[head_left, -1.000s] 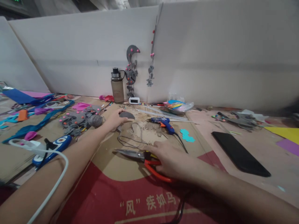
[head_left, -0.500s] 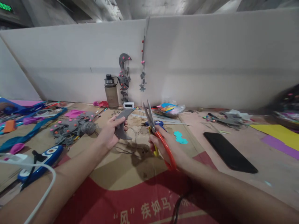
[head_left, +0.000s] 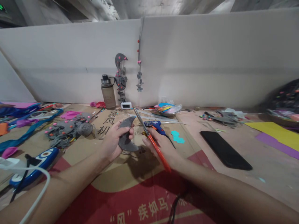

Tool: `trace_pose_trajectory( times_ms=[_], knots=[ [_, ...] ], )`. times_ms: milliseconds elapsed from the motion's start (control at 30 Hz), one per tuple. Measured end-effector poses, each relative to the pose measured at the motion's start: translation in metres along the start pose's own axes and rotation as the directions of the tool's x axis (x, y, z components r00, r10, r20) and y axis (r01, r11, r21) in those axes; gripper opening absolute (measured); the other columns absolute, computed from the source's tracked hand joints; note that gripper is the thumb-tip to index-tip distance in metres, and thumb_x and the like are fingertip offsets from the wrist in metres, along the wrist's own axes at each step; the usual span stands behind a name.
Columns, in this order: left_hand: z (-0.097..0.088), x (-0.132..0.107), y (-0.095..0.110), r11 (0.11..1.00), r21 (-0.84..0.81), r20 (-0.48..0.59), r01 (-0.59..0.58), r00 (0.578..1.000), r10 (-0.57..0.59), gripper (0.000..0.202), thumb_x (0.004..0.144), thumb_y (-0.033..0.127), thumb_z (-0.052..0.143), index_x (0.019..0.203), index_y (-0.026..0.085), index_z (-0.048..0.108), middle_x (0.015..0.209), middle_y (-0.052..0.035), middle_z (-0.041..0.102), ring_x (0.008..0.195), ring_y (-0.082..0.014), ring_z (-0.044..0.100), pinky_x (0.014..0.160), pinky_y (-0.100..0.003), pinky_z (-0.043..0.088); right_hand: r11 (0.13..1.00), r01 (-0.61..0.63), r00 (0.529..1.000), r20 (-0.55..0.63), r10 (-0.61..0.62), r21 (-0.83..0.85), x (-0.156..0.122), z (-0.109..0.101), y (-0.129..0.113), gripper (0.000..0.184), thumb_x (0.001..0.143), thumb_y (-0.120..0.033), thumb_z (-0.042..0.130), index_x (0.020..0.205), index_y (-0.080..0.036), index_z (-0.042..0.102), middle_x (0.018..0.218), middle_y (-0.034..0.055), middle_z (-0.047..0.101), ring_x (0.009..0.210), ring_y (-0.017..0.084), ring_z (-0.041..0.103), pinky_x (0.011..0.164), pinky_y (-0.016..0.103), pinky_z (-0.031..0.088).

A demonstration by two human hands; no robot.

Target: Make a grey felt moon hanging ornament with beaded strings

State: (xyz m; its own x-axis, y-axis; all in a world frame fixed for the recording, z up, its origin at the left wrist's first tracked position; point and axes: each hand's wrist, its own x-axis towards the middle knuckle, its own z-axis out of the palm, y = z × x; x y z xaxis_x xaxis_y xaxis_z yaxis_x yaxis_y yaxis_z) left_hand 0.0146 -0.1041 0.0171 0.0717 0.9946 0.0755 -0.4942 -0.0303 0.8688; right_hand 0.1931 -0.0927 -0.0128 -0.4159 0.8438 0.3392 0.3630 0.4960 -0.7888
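Observation:
A dark grey felt crescent point(head_left: 126, 137) is pinched between the thumb and fingers of my left hand point(head_left: 114, 140), its two horns pointing right. My right hand point(head_left: 162, 146) grips scissors point(head_left: 153, 143) with red handles, the blades aimed up and away, just right of the crescent and apart from it. Whether the blades are parted is hard to see from this angle. Behind my right hand lies a blue glue gun point(head_left: 155, 125) on the cardboard point(head_left: 123, 180). Turquoise cut-out pieces point(head_left: 177, 137) lie to its right.
A grey bottle point(head_left: 108, 93) and a small white digital display point(head_left: 126, 105) stand near the white partition point(head_left: 198, 62), where grey moon ornaments point(head_left: 121, 76) hang. A black phone point(head_left: 225, 150) lies right. Left are grey yarn point(head_left: 84, 128), a blue eye-patterned object point(head_left: 35, 168) and a white cable point(head_left: 44, 183).
My left hand has turned the felt crescent so its full curve shows and moved it slightly lower. The scissors have rotated, with their blades now leaning left toward the crescent. The view has shifted slightly.

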Motion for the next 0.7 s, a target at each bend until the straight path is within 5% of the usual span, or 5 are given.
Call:
trace_pose_trajectory(
  times_ms=[267,700],
  knots=[
    [0.0031,-0.0042,-0.0025,0.998,0.005,0.005,0.065,0.998,-0.065,0.019,0.072,0.015,0.065,0.090,0.014,0.060,0.067,-0.0016,0.057,0.056,-0.0074,0.052,0.051,-0.016,0.044,0.999,-0.019,1.000,0.005,0.019,-0.044,-0.0016,-0.0009,-0.0027,0.025,0.088,-0.042,0.044,0.102,-0.023,0.054,0.080,0.0017,0.063,0.071,0.016,0.058,0.070,0.029,0.047],
    [0.0074,-0.0068,-0.0054,0.997,0.001,-0.031,0.073,0.997,-0.073,0.020,0.072,0.015,0.067,0.091,0.015,0.060,0.072,-0.0019,0.060,0.059,-0.0082,0.057,0.056,-0.017,0.049,0.999,-0.033,0.999,0.007,0.033,-0.041,-0.0015,-0.0003,-0.0014,0.027,0.088,-0.043,0.045,0.104,-0.023,0.055,0.077,0.0012,0.064,0.070,0.017,0.058,0.067,0.028,0.047]
  ],
)
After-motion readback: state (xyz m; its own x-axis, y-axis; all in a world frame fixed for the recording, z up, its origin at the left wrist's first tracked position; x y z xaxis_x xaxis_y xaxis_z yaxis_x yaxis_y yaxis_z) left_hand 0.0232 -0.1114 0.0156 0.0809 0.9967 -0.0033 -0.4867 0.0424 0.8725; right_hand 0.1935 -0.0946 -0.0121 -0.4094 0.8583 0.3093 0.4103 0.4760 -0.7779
